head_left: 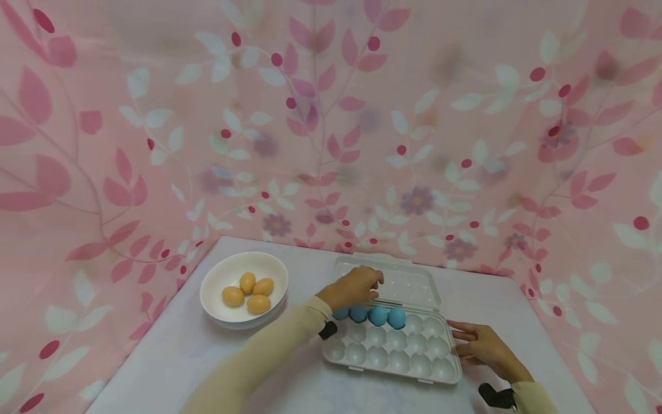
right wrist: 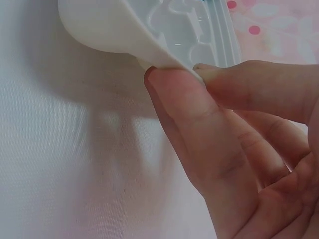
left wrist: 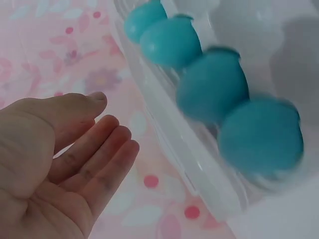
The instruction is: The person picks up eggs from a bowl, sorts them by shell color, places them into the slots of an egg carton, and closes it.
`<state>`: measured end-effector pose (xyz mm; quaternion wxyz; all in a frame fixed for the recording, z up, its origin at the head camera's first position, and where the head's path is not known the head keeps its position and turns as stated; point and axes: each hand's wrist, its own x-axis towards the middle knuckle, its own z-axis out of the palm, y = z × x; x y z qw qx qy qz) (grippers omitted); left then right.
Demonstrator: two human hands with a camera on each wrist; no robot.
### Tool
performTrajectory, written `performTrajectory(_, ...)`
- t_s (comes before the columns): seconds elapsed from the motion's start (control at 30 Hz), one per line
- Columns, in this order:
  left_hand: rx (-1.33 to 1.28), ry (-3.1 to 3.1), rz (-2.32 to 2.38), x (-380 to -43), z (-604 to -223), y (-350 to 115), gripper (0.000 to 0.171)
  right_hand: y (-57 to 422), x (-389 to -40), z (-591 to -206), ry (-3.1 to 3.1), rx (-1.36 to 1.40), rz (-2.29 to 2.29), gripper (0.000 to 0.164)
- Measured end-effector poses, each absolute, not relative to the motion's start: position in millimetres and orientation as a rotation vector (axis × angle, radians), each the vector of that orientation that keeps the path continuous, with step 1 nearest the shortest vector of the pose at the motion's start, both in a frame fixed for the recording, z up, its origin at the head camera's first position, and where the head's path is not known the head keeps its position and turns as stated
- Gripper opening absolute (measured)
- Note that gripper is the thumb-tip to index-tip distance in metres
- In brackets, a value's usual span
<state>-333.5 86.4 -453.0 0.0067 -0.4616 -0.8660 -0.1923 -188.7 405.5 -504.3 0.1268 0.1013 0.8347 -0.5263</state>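
Note:
A clear plastic egg carton (head_left: 377, 356) lies on the table with its lid (head_left: 408, 287) folded back. Several blue eggs (head_left: 378, 315) fill part of its back row, starting from the left end; the row's right end and the nearer rows show bare cups. My left hand (head_left: 357, 286) hovers over the hinge side, behind the blue eggs. In the left wrist view its fingers are loosely extended and hold nothing. At the carton's right edge, my right hand (head_left: 483, 348) pinches the rim (right wrist: 169, 62) between thumb and index finger.
To the left stands a white bowl (head_left: 212, 299) with several yellow-orange eggs (head_left: 258, 303) in it. A white cloth (head_left: 310, 397) covers the table. Behind and at both sides hangs a pink floral curtain (head_left: 320, 144).

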Motion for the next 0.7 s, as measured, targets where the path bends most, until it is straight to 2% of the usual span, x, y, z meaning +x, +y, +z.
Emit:
performTrajectory(0.33, -1.299, -2.703, -0.650, -355, -432, 20, 0.025, 405, -188, -504, 2.403, 0.312, -1.558, 0.081)
performTrajectory(0.7, -1.128, -2.772, -0.784, -362, -439, -45, 0.026, 405, -188, -505, 2.452, 0.356, -1.494, 0.081)
